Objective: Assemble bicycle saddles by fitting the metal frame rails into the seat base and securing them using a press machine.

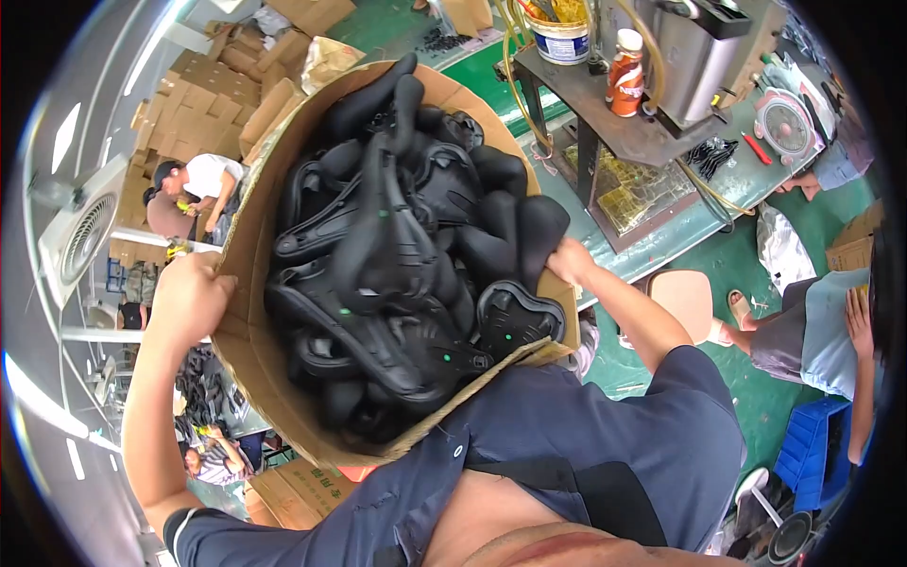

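A large open cardboard box (253, 354) is tilted up in front of my body, with its near rim against my shirt. Black bicycle saddles (378, 246) fill it in a jumbled heap, several with undersides showing and small green dots. My left hand (194, 288) is closed over the box's left rim. On the right side my right hand (570, 262) is closed at the rim, right beside a smooth black saddle (537, 227) that sticks out there; its fingertips are partly hidden.
Right of the box stands a green-topped workbench (652, 248) with a raised metal shelf (605, 118) holding a bottle (625, 74) and a bucket (561, 40). A stool (680, 304), a blue bin (811, 452) and a seated person are at right. Cartons (203, 104) pile up at far left.
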`<action>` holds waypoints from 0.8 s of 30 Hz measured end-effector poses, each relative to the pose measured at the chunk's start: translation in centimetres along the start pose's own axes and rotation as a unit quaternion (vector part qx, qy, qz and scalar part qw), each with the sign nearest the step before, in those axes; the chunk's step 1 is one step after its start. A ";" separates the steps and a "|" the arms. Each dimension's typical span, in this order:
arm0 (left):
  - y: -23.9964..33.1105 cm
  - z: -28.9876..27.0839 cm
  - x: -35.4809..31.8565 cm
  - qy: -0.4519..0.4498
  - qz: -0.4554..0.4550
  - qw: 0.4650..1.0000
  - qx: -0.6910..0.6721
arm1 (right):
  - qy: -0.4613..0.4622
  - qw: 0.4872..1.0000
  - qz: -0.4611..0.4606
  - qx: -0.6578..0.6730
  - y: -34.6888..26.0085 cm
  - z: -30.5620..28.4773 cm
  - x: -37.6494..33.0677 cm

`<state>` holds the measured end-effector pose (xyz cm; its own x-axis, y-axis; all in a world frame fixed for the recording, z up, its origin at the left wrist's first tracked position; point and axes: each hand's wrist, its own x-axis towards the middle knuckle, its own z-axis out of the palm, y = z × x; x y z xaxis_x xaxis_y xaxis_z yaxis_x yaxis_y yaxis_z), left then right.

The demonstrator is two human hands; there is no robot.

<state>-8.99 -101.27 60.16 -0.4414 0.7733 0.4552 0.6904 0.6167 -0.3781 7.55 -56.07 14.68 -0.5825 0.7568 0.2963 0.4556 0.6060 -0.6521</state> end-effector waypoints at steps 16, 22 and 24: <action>11.6 -8.2 -8.7 0.005 0.012 0.992 -0.127 | -0.232 0.885 0.236 0.328 16.5 8.0 -14.9; 9.1 -4.8 3.4 -0.014 0.015 0.966 -0.258 | -0.196 0.791 0.379 0.438 12.7 4.2 -2.7; 9.1 -4.3 5.6 0.030 0.076 0.971 -0.224 | -0.187 0.770 0.394 0.465 13.7 1.5 -4.2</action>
<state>-2.73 -91.98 62.73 -0.2907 0.8320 0.4724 0.9308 0.3603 -0.0618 15.20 -51.37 3.44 -0.6045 0.5707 -0.5558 0.1888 -0.5751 -0.7960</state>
